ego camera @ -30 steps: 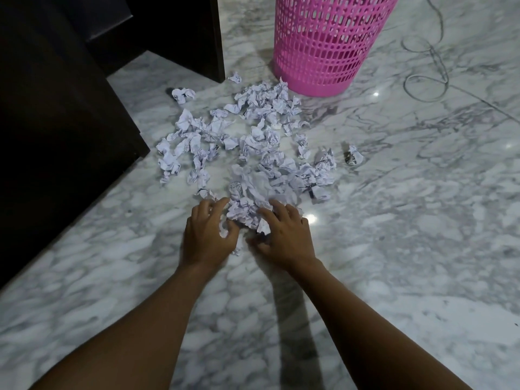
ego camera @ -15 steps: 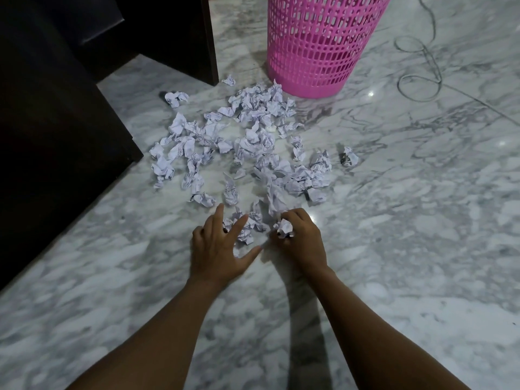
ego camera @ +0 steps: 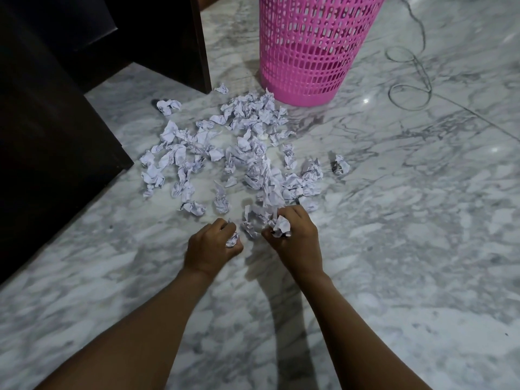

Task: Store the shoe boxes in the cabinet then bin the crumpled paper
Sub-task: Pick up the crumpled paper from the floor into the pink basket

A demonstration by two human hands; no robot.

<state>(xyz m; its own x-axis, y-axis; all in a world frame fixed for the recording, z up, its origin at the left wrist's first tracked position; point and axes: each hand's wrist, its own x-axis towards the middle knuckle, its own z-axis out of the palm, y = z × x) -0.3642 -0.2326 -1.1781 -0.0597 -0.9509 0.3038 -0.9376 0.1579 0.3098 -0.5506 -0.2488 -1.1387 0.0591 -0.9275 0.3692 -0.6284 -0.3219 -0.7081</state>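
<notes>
1. The left hand (ego camera: 211, 246) is held low over the marble floor (ego camera: 408, 235). Its fingers are curled tight round a small paper ball (ego camera: 232, 240), which shows between thumb and forefinger.
2. The right hand (ego camera: 295, 237) is placed just beside the left, apart from it. Its fingers are bent and clamped on a larger paper wad (ego camera: 281, 227).
3. A few loose pieces (ego camera: 250, 220) are seen on the floor between the 2 hands, at the near edge of the mess.
4. The crumpled paper (ego camera: 242, 153) is spread over the floor beyond the hands, from the fingertips up to the foot of the bin.
5. The pink bin (ego camera: 309, 52), slotted all round, is stood upright at the top of the view. The farthest scraps are laid just beside its base. What it holds cannot be told.
6. The dark cabinet (ego camera: 56, 108) fills the left side. 1 stray ball (ego camera: 168, 106) is left near its corner.
7. 1 lone ball (ego camera: 341, 164) is set apart to the right of the scatter.
8. A thin cable (ego camera: 409, 91) is looped on the floor to the right of the bin.
</notes>
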